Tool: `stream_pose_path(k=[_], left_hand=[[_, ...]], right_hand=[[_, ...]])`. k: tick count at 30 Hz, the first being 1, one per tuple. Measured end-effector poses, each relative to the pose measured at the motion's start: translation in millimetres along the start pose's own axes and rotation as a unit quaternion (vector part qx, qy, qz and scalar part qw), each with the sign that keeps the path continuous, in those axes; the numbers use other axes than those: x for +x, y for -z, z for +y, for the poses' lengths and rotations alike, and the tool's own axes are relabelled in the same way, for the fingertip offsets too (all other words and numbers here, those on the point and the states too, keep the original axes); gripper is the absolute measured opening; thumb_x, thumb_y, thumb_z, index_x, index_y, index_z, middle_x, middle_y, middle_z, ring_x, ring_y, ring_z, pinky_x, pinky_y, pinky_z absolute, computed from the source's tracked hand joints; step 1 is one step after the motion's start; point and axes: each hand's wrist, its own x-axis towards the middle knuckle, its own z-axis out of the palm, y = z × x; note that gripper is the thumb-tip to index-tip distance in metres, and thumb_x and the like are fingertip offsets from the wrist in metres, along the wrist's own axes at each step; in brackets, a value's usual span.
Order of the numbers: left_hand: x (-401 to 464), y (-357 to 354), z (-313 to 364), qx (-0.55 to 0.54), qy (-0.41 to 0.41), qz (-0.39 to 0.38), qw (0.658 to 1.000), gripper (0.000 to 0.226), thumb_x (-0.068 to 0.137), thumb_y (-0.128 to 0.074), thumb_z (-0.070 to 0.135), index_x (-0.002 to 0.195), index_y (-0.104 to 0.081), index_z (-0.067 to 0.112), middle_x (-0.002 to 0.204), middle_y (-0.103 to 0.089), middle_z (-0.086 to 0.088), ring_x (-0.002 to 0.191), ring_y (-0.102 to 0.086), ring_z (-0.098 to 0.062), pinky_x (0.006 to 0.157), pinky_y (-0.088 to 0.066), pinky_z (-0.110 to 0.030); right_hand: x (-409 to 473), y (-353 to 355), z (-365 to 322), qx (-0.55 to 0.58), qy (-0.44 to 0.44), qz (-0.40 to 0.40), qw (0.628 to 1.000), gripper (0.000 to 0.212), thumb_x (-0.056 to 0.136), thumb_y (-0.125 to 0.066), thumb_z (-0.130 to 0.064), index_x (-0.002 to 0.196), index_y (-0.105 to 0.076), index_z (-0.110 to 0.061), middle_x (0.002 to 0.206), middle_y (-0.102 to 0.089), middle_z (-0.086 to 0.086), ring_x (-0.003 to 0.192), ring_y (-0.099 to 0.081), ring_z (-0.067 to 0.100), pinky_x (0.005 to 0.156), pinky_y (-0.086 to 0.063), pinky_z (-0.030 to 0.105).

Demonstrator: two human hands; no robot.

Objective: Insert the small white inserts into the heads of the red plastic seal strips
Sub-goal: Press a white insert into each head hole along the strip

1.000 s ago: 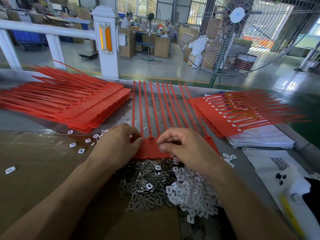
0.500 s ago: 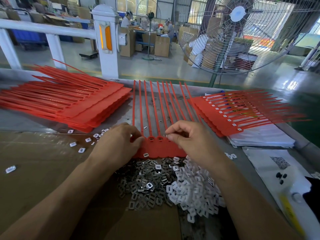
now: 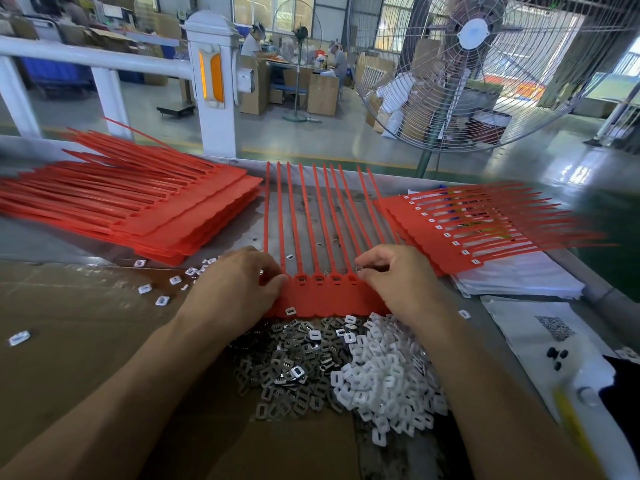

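Observation:
A joined sheet of red seal strips [image 3: 325, 299] lies flat in front of me, its tails pointing away. My left hand [image 3: 235, 289] rests on the sheet's left end, with its thumb by the leftmost heads. My right hand [image 3: 398, 275] hovers over the right-hand heads, thumb and forefinger pinching a small insert [image 3: 360, 269]. Several heads between my hands show their sockets. One loose white insert [image 3: 289, 311] lies on the sheet's tab. A heap of white inserts [image 3: 384, 379] and a heap of grey metal clips [image 3: 294, 362] lie just in front of the sheet.
A stack of red strip sheets [image 3: 138, 209] lies at the left. Another stack with white inserts in its heads [image 3: 460, 230] lies at the right on white paper. Loose inserts [image 3: 162, 299] dot the cardboard. A large fan [image 3: 471, 64] stands beyond the table edge.
My right hand has moved rightward along the row of heads, uncovering more sockets. My left hand has stayed on the sheet's left end.

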Motion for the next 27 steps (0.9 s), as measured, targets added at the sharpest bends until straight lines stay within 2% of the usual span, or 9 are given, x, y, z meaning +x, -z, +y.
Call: stream_pose_path(k=[4,8,12,16,19,21,23,27], left_hand=[[0.4,0.5,-0.7,0.002,0.0,-0.001,1.0,0.019,0.093,-0.063,0.046,0.101,-0.073,0.033,0.104,-0.061,0.015,0.099,-0.057,-0.009,0.09,-0.05,-0.034],[0.6,0.6,-0.8,0.001,0.0,-0.001,1.0,0.019,0.093,-0.063,0.047,0.1,-0.073,0.033,0.104,-0.061,0.016,0.098,-0.057,-0.008,0.089,-0.05,-0.034],[0.3,0.6,-1.5,-0.004,-0.001,-0.002,1.0,0.019,0.092,-0.063,0.047,0.1,-0.073,0.032,0.104,-0.061,0.015,0.098,-0.057,-0.008,0.09,-0.051,-0.035],[0.9,0.1,-1.4,-0.002,-0.003,-0.002,1.0,0.02,0.093,-0.063,0.047,0.101,-0.073,0.032,0.105,-0.061,0.015,0.096,-0.057,-0.007,0.088,-0.051,-0.033],[1.0,-0.3,-1.9,-0.002,-0.004,0.0,1.0,0.02,0.092,-0.063,0.047,0.101,-0.073,0.032,0.104,-0.061,0.015,0.096,-0.057,-0.007,0.088,-0.051,-0.033],[1.0,-0.3,-2.5,-0.002,-0.004,0.001,1.0,0.02,0.092,-0.063,0.047,0.101,-0.073,0.032,0.103,-0.061,0.016,0.096,-0.057,-0.007,0.087,-0.05,-0.032],[1.1,-0.7,-2.8,-0.004,-0.004,0.001,1.0,0.019,0.092,-0.063,0.047,0.101,-0.073,0.033,0.104,-0.061,0.016,0.097,-0.057,-0.007,0.088,-0.05,-0.032],[1.5,-1.9,-3.0,-0.002,-0.002,0.004,1.0,0.019,0.092,-0.064,0.047,0.1,-0.074,0.033,0.103,-0.061,0.016,0.096,-0.057,-0.008,0.087,-0.05,-0.033]], right_hand=[[-1.4,-1.0,0.8,-0.027,0.025,-0.024,0.999,0.014,0.095,-0.073,-0.019,0.102,-0.078,-0.03,0.083,-0.056,-0.033,0.078,-0.046,-0.037,0.063,-0.034,-0.009],[-1.8,-0.7,-1.4,-0.052,0.039,-0.036,0.997,0.014,0.096,-0.072,-0.022,0.106,-0.079,-0.029,0.094,-0.067,-0.025,0.082,-0.054,-0.023,0.067,-0.037,-0.006],[-1.5,-2.0,-2.0,-0.07,0.055,-0.045,0.995,0.015,0.097,-0.071,-0.021,0.106,-0.08,-0.029,0.087,-0.06,-0.029,0.08,-0.051,-0.026,0.069,-0.036,-0.006],[-0.1,-4.4,-2.2,-0.086,0.05,-0.046,0.994,0.019,0.097,-0.071,-0.021,0.112,-0.08,-0.03,0.086,-0.055,-0.031,0.079,-0.05,-0.02,0.065,-0.034,0.0],[0.2,-5.5,-1.0,-0.073,0.041,-0.05,0.995,0.023,0.098,-0.07,-0.018,0.116,-0.079,-0.028,0.105,-0.069,-0.021,0.084,-0.053,-0.014,0.071,-0.032,-0.001],[-0.5,-4.9,0.2,-0.046,0.029,-0.044,0.998,0.026,0.098,-0.07,-0.017,0.12,-0.077,-0.028,0.12,-0.072,-0.013,0.094,-0.055,-0.01,0.073,-0.032,-0.001],[-2.1,-2.4,2.3,-0.025,0.016,-0.031,0.999,0.026,0.098,-0.069,-0.016,0.121,-0.076,-0.027,0.122,-0.072,-0.012,0.099,-0.058,-0.007,0.074,-0.033,0.0],[-4.9,1.5,3.1,-0.042,0.017,-0.031,0.998,0.021,0.099,-0.067,-0.014,0.108,-0.08,-0.027,0.114,-0.074,-0.012,0.085,-0.057,-0.012,0.074,-0.038,0.004]])
